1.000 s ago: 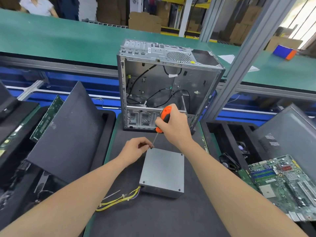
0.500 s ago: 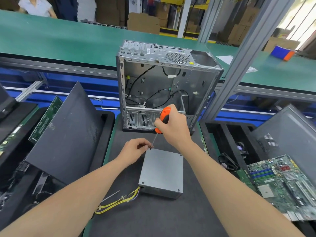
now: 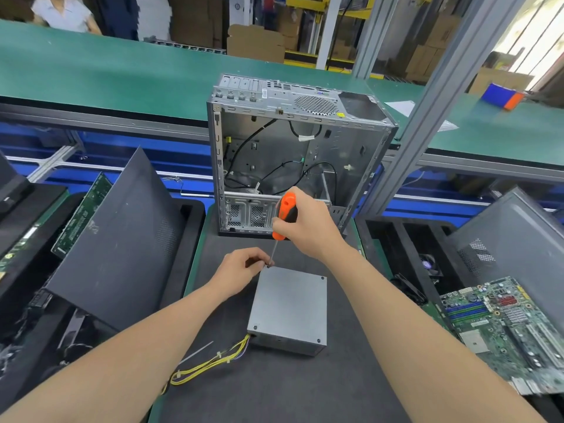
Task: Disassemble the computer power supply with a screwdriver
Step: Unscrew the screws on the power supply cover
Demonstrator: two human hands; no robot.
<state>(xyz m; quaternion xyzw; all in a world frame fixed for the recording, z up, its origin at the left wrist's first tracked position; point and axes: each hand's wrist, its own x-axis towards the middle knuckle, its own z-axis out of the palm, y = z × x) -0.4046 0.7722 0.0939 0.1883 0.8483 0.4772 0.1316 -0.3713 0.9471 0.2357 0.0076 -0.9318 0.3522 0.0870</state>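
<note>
A grey metal power supply (image 3: 290, 306) lies flat on the dark mat, with yellow wires (image 3: 210, 364) trailing from its near left corner. My right hand (image 3: 308, 224) grips the orange and black handle of a screwdriver (image 3: 283, 215). Its thin shaft slants down to the box's far left corner. My left hand (image 3: 241, 267) sits at that same corner, fingers curled and pinching around the screwdriver tip. The screw itself is hidden by those fingers.
An open, gutted computer case (image 3: 293, 154) stands upright just behind the hands. A dark side panel (image 3: 122, 233) leans at the left, another panel (image 3: 515, 239) at the right. A green motherboard (image 3: 512, 328) lies at the right. A metal post (image 3: 427, 111) rises behind.
Almost nothing differs. Both hands hold the same positions at the box's far left corner; the screwdriver handle looks slightly more upright.
</note>
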